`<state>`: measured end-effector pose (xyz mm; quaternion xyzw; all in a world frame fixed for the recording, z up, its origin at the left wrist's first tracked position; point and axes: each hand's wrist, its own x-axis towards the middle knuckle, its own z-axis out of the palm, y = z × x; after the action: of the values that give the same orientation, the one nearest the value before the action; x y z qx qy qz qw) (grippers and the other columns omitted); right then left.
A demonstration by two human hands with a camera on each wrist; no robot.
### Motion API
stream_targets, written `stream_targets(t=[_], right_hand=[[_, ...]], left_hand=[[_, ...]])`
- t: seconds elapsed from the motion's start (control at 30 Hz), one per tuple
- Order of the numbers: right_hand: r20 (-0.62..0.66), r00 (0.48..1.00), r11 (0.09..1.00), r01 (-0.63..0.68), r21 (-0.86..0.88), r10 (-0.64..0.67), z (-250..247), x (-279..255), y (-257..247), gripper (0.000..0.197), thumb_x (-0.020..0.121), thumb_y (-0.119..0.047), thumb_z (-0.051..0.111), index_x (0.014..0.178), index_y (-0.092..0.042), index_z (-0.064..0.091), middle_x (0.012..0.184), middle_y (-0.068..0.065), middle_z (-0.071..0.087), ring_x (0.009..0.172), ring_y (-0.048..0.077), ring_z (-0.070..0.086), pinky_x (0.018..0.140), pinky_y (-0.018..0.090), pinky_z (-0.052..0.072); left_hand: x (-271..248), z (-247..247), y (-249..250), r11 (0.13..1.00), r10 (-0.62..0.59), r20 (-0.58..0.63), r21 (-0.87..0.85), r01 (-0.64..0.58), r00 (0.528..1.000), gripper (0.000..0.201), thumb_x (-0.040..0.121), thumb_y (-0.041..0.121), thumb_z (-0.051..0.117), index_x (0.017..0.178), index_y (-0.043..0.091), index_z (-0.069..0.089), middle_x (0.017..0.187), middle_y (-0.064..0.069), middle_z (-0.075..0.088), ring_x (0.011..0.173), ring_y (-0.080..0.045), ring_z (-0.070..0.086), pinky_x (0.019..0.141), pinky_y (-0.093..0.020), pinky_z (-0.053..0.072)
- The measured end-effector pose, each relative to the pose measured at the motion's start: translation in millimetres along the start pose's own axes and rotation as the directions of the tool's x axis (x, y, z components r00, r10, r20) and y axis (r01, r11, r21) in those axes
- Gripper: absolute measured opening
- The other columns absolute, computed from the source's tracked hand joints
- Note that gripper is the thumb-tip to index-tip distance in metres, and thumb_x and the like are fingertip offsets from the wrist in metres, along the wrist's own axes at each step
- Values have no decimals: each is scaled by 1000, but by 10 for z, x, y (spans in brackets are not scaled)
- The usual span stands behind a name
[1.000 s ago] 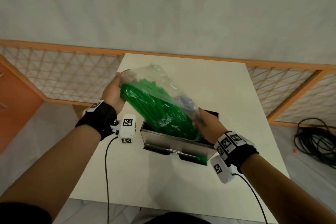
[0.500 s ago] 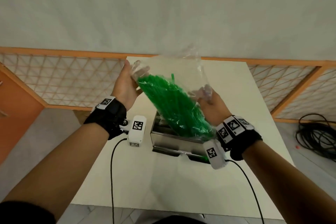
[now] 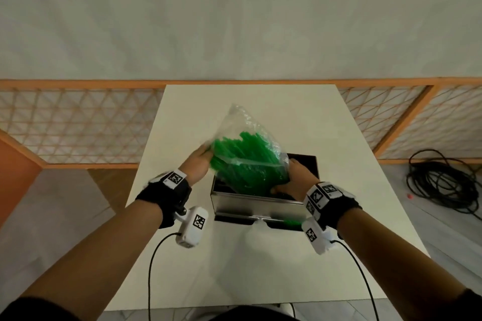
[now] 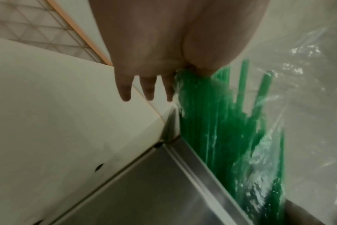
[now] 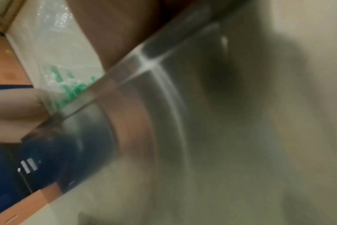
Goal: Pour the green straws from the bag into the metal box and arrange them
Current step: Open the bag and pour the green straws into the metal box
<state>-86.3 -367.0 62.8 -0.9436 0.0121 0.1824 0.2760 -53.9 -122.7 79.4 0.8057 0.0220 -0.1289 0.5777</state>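
Plastic bag (image 3: 243, 133) of green straws (image 3: 242, 161), tilted mouth-down into metal box (image 3: 257, 206) for pouring. Left hand (image 3: 197, 164) pinches its upper side; right hand (image 3: 296, 181) grips its lower end, steadying the flow.

Bare forearms, black wrist straps (image 3: 167, 197) bearing white square-coded tags (image 3: 174, 178), white camera pods (image 3: 191, 225) below each wrist, thin black cables (image 3: 151, 268) trailing back.

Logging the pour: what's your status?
Both hands, left hand and right hand, gripping bag. Green straws sliding into metal box. Nothing blocking.
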Motion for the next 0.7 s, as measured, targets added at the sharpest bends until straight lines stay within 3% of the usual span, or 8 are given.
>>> stream_targets(t=[0.1, 0.17, 0.27, 0.43, 0.5, 0.53, 0.6, 0.7], right_hand=[[-102, 992, 996, 79, 42, -74, -89, 5, -47, 75, 76, -27, 76, 139, -16, 38, 133, 6, 46, 124, 25, 47, 104, 29, 38], [-62, 990, 987, 133, 88, -128, -97, 7, -78, 91, 71, -40, 77, 145, -25, 26, 141, 2, 42, 128, 23, 44, 107, 35, 38], [-69, 978, 960, 208, 189, -199, -92, -4, -179, 95, 67, -56, 73, 145, -35, 23, 143, -1, 43, 125, 19, 47, 104, 38, 43], [-363, 916, 872, 311, 377, -170, -319, -61, -399, 16, 90, -19, 60, 106, -18, 58, 94, 4, 69, 68, 28, 58, 56, 30, 51], [-381, 908, 870, 321, 373, -172, -362, -32, -444, 22, 93, -1, 48, 96, -21, 57, 76, -8, 63, 59, 18, 56, 53, 26, 48], [-367, 915, 839, 326, 435, -166, -370, -19, -454, 28, 92, 5, 43, 93, -19, 57, 75, -9, 61, 60, 11, 57, 58, 21, 49], [-340, 929, 718, 334, 610, -143, -412, -20, -499, 32, 89, 13, 40, 86, -14, 57, 75, 0, 57, 66, 8, 57, 71, 20, 50], [-327, 931, 723, 338, 602, -163, -416, 15, -490, 6, 87, -11, 62, 90, -15, 59, 80, 5, 64, 67, 14, 59, 65, 32, 51]], left_hand=[[-18, -76, 71, 953, -42, -249, -301, -36, 968, 41, 99, 38, 39, 131, 18, 55, 134, -8, 56, 122, -21, 52, 111, -39, 35], [-32, -92, 151, 896, -57, -180, -444, -29, 982, 41, 92, 45, 46, 121, 22, 63, 127, -7, 61, 111, -19, 58, 105, -38, 42], [10, -136, 255, 931, 45, -138, -355, -92, 989, 39, 85, 52, 48, 111, 31, 68, 124, 0, 64, 113, -14, 59, 104, -38, 42], [176, -249, 340, 881, 148, -307, -392, -267, 940, 22, 98, 19, 46, 101, 15, 67, 111, -9, 70, 113, -24, 62, 107, -47, 41], [203, -242, 380, 872, 188, -328, -378, -311, 926, 16, 96, 19, 53, 88, 22, 67, 99, -5, 74, 107, -29, 65, 103, -49, 44], [207, -236, 380, 863, 167, -324, -408, -297, 931, 9, 92, 23, 58, 91, 23, 67, 101, -2, 74, 108, -28, 64, 102, -49, 44], [207, -232, 320, 874, 74, -235, -454, -176, 969, 28, 88, 36, 62, 113, 24, 62, 117, -2, 66, 112, -23, 60, 101, -45, 44], [165, -182, 166, 877, -6, -104, -478, -45, 995, 32, 91, 30, 56, 118, 13, 62, 104, 0, 71, 100, -21, 61, 88, -31, 48]])
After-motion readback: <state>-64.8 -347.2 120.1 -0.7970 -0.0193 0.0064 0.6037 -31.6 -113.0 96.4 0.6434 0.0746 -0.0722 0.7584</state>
